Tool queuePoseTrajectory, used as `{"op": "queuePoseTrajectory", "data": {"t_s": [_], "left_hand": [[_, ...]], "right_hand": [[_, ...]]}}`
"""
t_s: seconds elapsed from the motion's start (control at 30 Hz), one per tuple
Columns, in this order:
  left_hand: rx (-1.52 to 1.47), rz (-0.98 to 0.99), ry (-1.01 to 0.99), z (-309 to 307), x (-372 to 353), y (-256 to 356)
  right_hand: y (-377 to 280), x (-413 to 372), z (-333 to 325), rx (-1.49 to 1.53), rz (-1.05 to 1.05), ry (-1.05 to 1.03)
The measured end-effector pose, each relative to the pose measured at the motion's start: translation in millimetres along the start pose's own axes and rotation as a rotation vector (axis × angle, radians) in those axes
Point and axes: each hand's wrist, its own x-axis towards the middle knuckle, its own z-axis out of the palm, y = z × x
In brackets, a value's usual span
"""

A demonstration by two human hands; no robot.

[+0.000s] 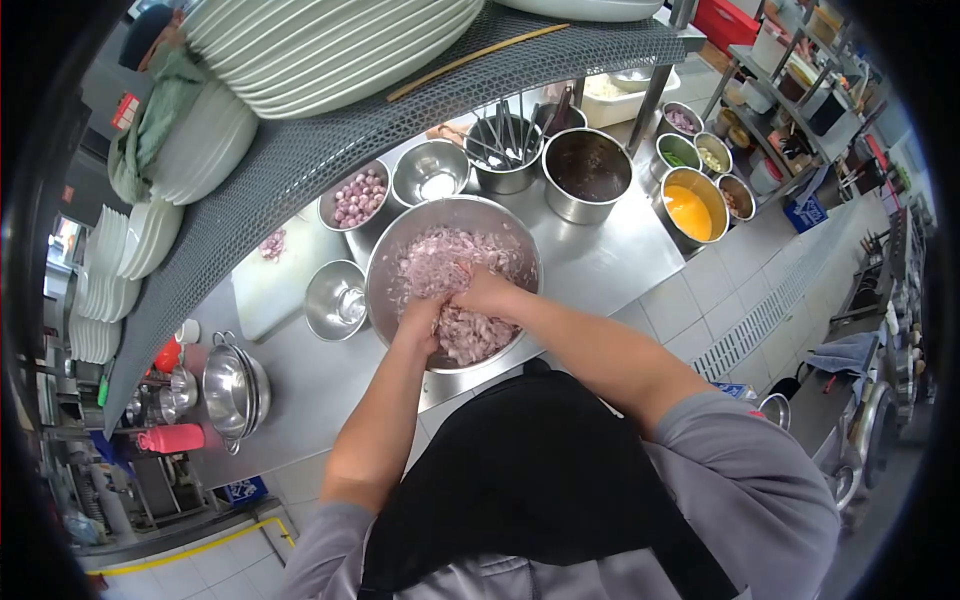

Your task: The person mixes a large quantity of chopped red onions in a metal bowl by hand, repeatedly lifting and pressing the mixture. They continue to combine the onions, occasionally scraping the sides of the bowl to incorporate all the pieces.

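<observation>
A large steel mixing bowl (531, 235) stands on the steel table in front of me. It holds a pale pink, wet-looking mixture (470, 338) with finely chopped purplish bits (440, 255), perhaps shallot, at the far side. My left hand (424, 316) reaches into the mixture near the bowl's middle. Close beside it, my right hand (486, 292) is also in the mixture, the two nearly touching. Most of the fingers of both hands are buried or turned away, so their grip does not show. A small steel bowl (336, 300) sits just left of the big one.
Behind are a bowl of peeled shallots (360, 200), an empty steel bowl (430, 172), a pot of utensils (503, 180) and a dark-stained pot (588, 205). A white cutting board (262, 295) lies left. A mesh shelf (330, 135) with plates (340, 50) overhangs the table.
</observation>
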Motion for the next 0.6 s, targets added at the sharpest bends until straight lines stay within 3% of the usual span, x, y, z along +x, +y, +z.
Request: {"op": "queuePoseTrajectory", "data": {"t_s": [0.07,0.17,0.23,0.27,0.3,0.33,0.37,0.4,0.43,0.47,0.53,0.6], "left_hand": [[-0.126,0.203,-0.072,-8,11,-5],[0.257,0.391,0.168,-12,15,6],[0.348,0.436,0.222,-14,15,12],[0.555,0.486,0.261,-22,23,12],[0.489,0.491,0.339,-5,5,24],[0.487,0.607,0.389,-4,8,24],[0.487,0.732,0.435,-4,9,25],[0.472,0.736,0.476,-4,6,28],[0.641,0.673,0.484,-2,1,35],[0.803,0.599,0.492,0,-4,40],[0.692,0.595,0.557,11,-9,45],[0.794,0.509,0.449,2,6,44]], "right_hand": [[-3,4,-3,-0.164,-0.118,0.053],[22,47,4,-0.314,-0.231,0.081],[18,59,1,-0.411,-0.424,0.072],[-15,34,-11,-0.225,-0.255,-0.009],[-47,14,-25,-0.053,-0.085,-0.084],[-35,28,-19,-0.064,-0.095,-0.13],[-15,49,-11,-0.206,-0.211,-0.031],[-6,61,-7,-0.344,-0.336,0.077],[-17,54,-10,-0.358,-0.363,0.051],[-26,45,-13,-0.389,-0.34,0.082],[-30,43,-14,-0.447,-0.345,0.077],[-23,59,-16,-0.435,-0.289,0.134]]}}
